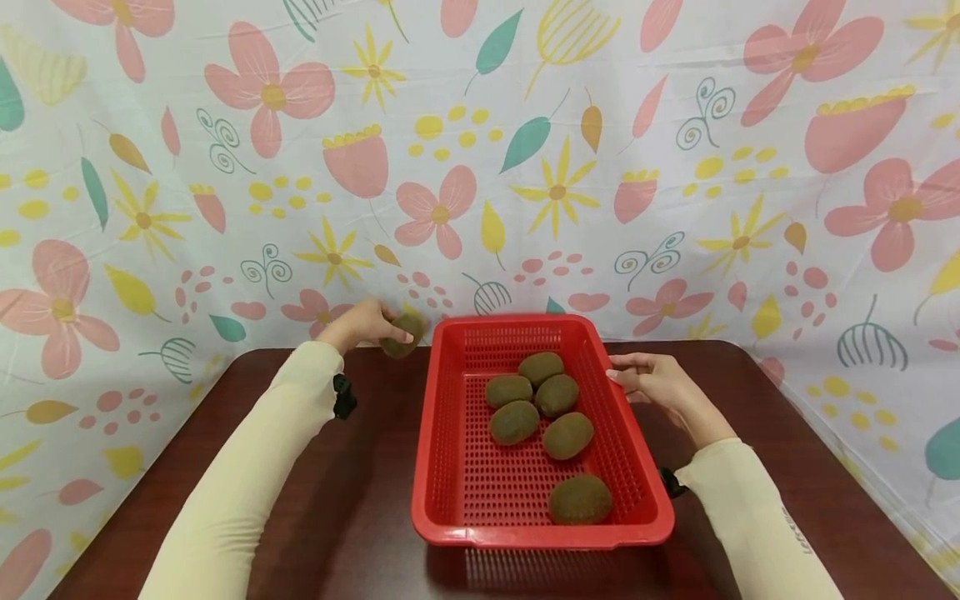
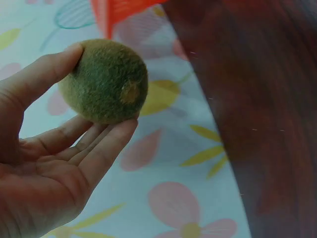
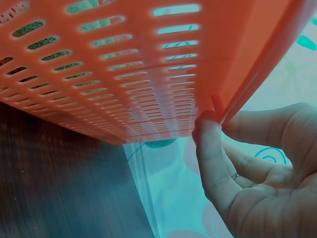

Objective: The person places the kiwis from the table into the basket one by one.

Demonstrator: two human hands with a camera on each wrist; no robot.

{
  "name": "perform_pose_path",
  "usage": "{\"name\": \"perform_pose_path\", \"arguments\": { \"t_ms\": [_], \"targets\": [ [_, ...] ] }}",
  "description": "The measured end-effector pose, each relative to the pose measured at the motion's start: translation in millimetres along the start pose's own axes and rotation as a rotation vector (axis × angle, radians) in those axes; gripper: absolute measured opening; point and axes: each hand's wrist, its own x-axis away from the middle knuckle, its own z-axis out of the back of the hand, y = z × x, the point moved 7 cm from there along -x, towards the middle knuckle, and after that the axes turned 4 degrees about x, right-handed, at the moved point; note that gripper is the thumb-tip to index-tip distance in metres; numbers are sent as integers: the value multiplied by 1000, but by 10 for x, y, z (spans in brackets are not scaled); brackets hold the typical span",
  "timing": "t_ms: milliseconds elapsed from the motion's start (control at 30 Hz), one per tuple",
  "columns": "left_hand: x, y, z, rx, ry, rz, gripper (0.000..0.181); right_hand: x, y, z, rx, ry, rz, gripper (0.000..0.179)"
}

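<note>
A fuzzy brown kiwi [image 2: 106, 82] is pinched between the thumb and fingers of my left hand [image 1: 369, 323], left of the basket's far corner and above the table's back edge. The red plastic basket [image 1: 429, 467] has slotted walls and floor. Inside it lie several kiwis: a cluster [image 1: 515, 422] toward the middle and far end, and a single kiwi [image 1: 581, 500] near the front right corner. With thumb and fingers my right hand [image 1: 660, 387] grips the basket's right rim; the right wrist view shows the fingertips [image 3: 210, 131] bent under that rim.
A dark brown table [image 1: 337, 492] lies under the basket. Behind it hangs a white cloth [image 1: 487, 158] printed with flowers and leaves, close to the table's back edge. Cream sleeves [image 1: 247, 467] cover both forearms, with a black band [image 1: 344, 396] at the left wrist.
</note>
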Motion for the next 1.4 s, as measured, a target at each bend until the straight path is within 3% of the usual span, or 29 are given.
{"name": "perform_pose_path", "arguments": {
  "t_ms": [200, 267, 367, 600, 733, 1100, 1400],
  "targets": [
    [89, 288, -13, -15, -87, -18, 29, -4, -7, 7, -5, 5, 5, 57],
    [110, 381, -63, -60, -130, -28, 39, -2, -8, 5, -6, 3, 7, 57],
    [144, 521, -142, -118, -163, -60, 23, -5, -8, -2, -10, 2, 7, 57],
    [201, 818, -388, -117, -245, -81, 32, -9, -18, -2, -2, 2, 12, 57],
    [218, 968, -508, -165, -258, -89, 49, -13, -4, 6, 4, 3, 5, 58],
    [259, 1214, -979, -233, -379, -94, 53, -10, -7, -1, -2, 0, 0, 57],
    [402, 1288, -1512, -343, -540, -108, 53, -12, 4, -1, -14, -1, 0, 57]
  ]
}}
